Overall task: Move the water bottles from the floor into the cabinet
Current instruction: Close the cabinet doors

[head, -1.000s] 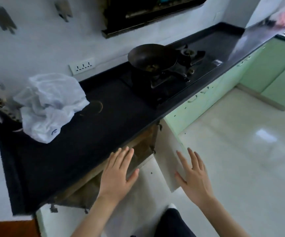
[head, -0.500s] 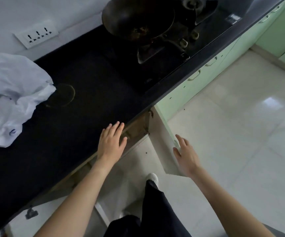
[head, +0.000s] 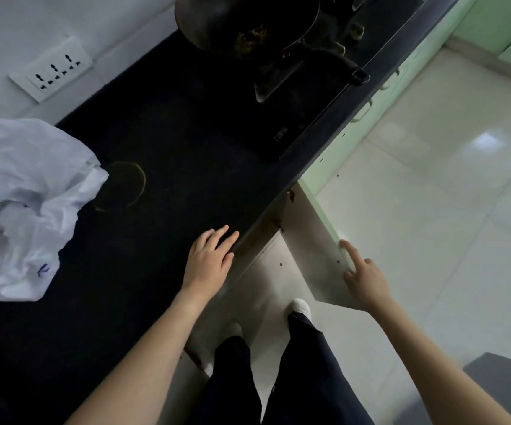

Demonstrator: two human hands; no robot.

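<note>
bag [head: 24, 207] crumpled on table [head: 168, 167] far left | left hand [head: 209, 260] flat, palm down, fingers spread, grip empty, at table edge | cabinet door [head: 312, 250] swung open | right hand [head: 366, 279] loosely spread, forefinger on door edge | bottles unseen

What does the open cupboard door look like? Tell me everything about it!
The cabinet door stands swung open below the black counter's edge, sticking out over the pale floor. Its inner face looks plain whitish-grey with tiny dark screw holes; its thin outer edge is light green. A hinge shows near the top. The right hand touches its outer edge with a fingertip.
</note>
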